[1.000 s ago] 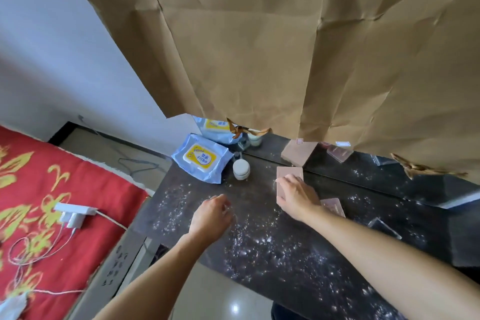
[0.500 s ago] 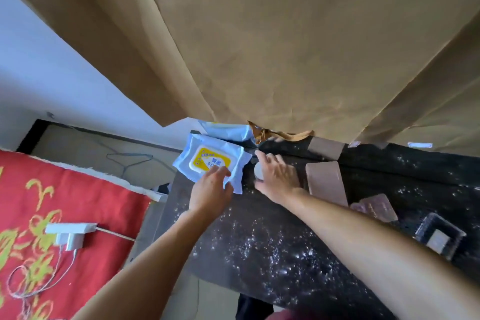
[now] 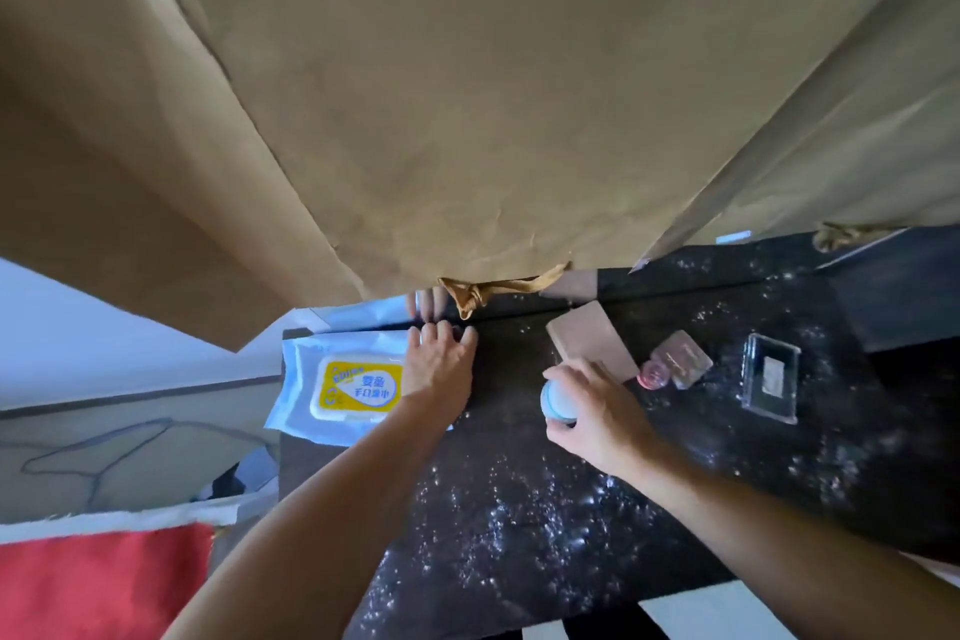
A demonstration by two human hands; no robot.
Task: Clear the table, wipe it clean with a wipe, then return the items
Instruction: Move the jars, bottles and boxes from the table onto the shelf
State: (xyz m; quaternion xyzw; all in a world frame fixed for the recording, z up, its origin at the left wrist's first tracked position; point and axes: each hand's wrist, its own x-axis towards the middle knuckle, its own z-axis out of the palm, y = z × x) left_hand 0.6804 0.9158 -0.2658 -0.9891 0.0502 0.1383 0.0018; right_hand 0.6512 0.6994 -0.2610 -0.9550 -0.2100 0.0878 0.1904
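Dark table (image 3: 519, 535), dusted with white specks, fills the near field; a red blanket (image 3: 104, 582) lies to its lower left, off the table. Both forearms cross the near edge. The right hand (image 3: 597, 416) is clenched round a small white jar (image 3: 557, 400), thumb and fingers wrapping its sides; the lid is on, the contents are unseen, and it cannot be told whether the jar touches the table. Just beyond the jar lies a tan box (image 3: 592, 340), closed, with the hand covering its near corner. To the right stand a small pink bottle (image 3: 675, 364) and, farther right, a clear case (image 3: 769, 377) with a pale insert inside.

The left hand (image 3: 439, 369) lies flat, fingers stretched and grasping nothing, over the right edge of the wipes pack (image 3: 343, 379). This is blue with a yellow label, sealed, at the table's far left corner. Brown paper (image 3: 467, 94) hangs behind, its lower edge blocking the back of the table.

Compared with half a second ago, the jar has left its place beside the pack and now sits nearer and farther right; the left hand has shifted from the pack's near corner towards the back.
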